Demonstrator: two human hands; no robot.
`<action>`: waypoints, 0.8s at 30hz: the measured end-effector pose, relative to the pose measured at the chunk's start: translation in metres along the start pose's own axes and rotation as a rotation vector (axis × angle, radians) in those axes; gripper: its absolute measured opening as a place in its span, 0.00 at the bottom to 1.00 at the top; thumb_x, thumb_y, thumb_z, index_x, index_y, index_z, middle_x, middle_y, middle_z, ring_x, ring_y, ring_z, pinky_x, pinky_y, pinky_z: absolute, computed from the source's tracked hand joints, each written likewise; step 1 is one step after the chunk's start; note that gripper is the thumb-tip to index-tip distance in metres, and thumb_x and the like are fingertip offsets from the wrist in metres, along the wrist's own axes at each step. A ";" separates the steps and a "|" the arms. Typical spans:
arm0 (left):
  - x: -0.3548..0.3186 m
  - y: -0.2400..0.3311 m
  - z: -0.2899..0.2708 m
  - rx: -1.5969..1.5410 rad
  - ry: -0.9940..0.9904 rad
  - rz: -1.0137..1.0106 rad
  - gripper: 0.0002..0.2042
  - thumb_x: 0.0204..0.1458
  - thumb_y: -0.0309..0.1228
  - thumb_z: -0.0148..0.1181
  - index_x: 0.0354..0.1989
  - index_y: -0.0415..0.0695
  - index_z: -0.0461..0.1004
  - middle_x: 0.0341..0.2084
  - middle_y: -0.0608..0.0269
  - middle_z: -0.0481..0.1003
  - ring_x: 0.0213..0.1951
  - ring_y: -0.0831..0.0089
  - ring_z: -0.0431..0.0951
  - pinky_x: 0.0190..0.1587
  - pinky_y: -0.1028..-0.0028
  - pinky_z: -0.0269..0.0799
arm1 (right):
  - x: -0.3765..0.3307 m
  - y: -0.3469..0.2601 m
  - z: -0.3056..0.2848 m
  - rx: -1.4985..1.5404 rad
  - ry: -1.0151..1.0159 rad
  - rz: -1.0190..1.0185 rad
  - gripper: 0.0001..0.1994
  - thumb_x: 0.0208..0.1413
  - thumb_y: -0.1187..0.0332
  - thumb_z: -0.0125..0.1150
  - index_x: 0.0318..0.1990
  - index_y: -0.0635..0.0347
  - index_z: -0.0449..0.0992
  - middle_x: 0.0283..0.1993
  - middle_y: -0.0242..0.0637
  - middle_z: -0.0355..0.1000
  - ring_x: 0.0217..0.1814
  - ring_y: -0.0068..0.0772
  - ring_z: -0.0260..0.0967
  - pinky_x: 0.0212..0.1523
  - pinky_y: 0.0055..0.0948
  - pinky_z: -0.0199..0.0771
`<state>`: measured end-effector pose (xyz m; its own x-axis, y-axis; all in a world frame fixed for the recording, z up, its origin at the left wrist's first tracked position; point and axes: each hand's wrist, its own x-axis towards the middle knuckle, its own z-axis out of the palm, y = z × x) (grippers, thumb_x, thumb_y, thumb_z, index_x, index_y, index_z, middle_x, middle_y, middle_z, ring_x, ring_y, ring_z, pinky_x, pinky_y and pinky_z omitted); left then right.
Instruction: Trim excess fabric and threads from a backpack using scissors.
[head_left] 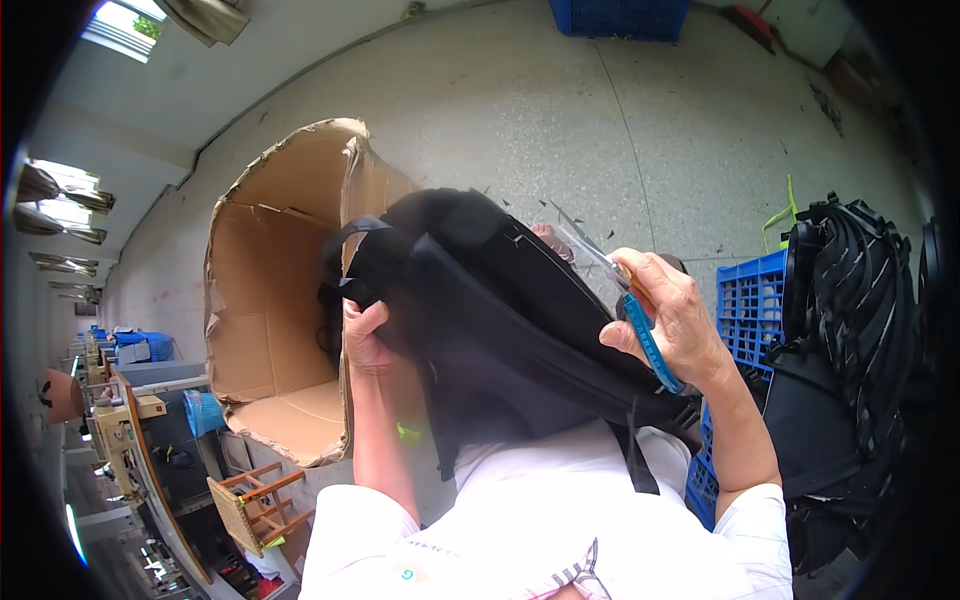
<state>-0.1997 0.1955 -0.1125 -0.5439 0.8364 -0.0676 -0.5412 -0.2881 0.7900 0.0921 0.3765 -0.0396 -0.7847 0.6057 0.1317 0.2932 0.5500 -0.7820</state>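
A black fabric backpack [500, 345] lies across my lap, its upper end close to the torn rim of a tall cardboard box [270, 300]. My left hand [368, 340] is closed on the backpack's edge beside a black strap, next to the box. In my right hand [675, 315] is a pair of scissors [645, 345], with a teal handle and blades pointing away over the backpack's right side. The blades look parted. Part of the scissors' other handle is hidden by my fingers. A black strap [632, 458] hangs down near my white shirt.
At my right, a blue plastic crate [750, 290] stands beside a heap of black bags [850, 340]. Another blue crate [620, 18] is on the floor far ahead. To the left are a wooden stool [262, 505], a blue basket [203, 412] and a sewing machine [120, 440] on a table.
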 end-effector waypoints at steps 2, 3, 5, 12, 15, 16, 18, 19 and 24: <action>0.001 0.003 0.004 0.023 -0.015 0.003 0.26 0.37 0.21 0.59 0.50 0.35 0.63 0.44 0.51 0.71 0.44 0.58 0.74 0.48 0.61 0.71 | 0.005 -0.008 -0.007 -0.036 0.001 -0.027 0.36 0.37 0.41 0.63 0.46 0.63 0.68 0.31 0.40 0.67 0.27 0.30 0.65 0.30 0.27 0.68; 0.001 0.005 0.008 0.034 -0.035 -0.003 0.27 0.36 0.21 0.59 0.50 0.35 0.63 0.44 0.52 0.71 0.44 0.58 0.74 0.48 0.62 0.71 | 0.007 -0.011 -0.009 -0.066 -0.002 -0.044 0.35 0.37 0.41 0.64 0.46 0.62 0.68 0.30 0.40 0.67 0.28 0.31 0.66 0.30 0.28 0.69; 0.003 0.008 0.019 0.047 -0.069 -0.015 0.27 0.35 0.21 0.60 0.50 0.35 0.63 0.43 0.52 0.72 0.43 0.59 0.74 0.47 0.63 0.72 | 0.011 -0.016 -0.011 -0.080 0.029 -0.086 0.34 0.37 0.42 0.64 0.45 0.61 0.68 0.30 0.40 0.67 0.28 0.31 0.66 0.30 0.29 0.69; -0.002 0.009 0.031 0.100 -0.030 0.034 0.28 0.32 0.21 0.60 0.49 0.36 0.65 0.40 0.55 0.73 0.41 0.62 0.75 0.47 0.66 0.72 | 0.019 -0.032 -0.022 -0.226 0.003 -0.121 0.31 0.39 0.44 0.64 0.43 0.60 0.70 0.30 0.42 0.67 0.32 0.37 0.68 0.33 0.33 0.70; -0.005 0.009 0.029 0.125 0.030 0.038 0.28 0.31 0.21 0.60 0.48 0.36 0.65 0.40 0.55 0.73 0.41 0.63 0.75 0.46 0.67 0.72 | 0.016 -0.036 -0.020 -0.195 -0.012 -0.091 0.31 0.39 0.44 0.64 0.42 0.61 0.70 0.30 0.42 0.67 0.35 0.38 0.67 0.34 0.33 0.70; -0.006 0.008 0.027 0.151 0.072 0.043 0.28 0.31 0.21 0.61 0.48 0.37 0.66 0.40 0.56 0.73 0.40 0.63 0.75 0.46 0.67 0.72 | 0.016 -0.036 -0.019 -0.194 -0.012 -0.092 0.31 0.39 0.44 0.64 0.42 0.61 0.70 0.30 0.42 0.67 0.35 0.38 0.67 0.34 0.33 0.70; -0.008 0.006 0.024 0.168 0.102 0.050 0.28 0.31 0.21 0.61 0.48 0.37 0.66 0.39 0.56 0.73 0.40 0.63 0.75 0.46 0.68 0.72 | 0.015 -0.035 -0.016 -0.221 0.013 -0.108 0.30 0.40 0.46 0.64 0.42 0.64 0.70 0.30 0.44 0.68 0.33 0.38 0.69 0.33 0.32 0.71; -0.008 0.005 0.023 0.183 0.128 0.054 0.28 0.31 0.22 0.61 0.48 0.37 0.66 0.39 0.56 0.73 0.39 0.64 0.75 0.45 0.68 0.72 | 0.014 -0.035 -0.014 -0.221 0.014 -0.108 0.30 0.40 0.46 0.64 0.42 0.64 0.70 0.30 0.44 0.68 0.33 0.38 0.69 0.33 0.32 0.71; -0.007 0.006 0.027 0.205 0.131 0.050 0.28 0.30 0.22 0.62 0.47 0.37 0.66 0.39 0.57 0.73 0.39 0.64 0.75 0.45 0.68 0.73 | 0.010 -0.031 -0.011 -0.189 0.024 -0.087 0.28 0.43 0.51 0.64 0.41 0.69 0.70 0.31 0.48 0.71 0.28 0.41 0.72 0.29 0.32 0.73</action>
<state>-0.1816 0.2007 -0.0908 -0.6525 0.7521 -0.0929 -0.3772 -0.2160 0.9006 0.0808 0.3715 -0.0074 -0.7991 0.5635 0.2095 0.3240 0.6972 -0.6395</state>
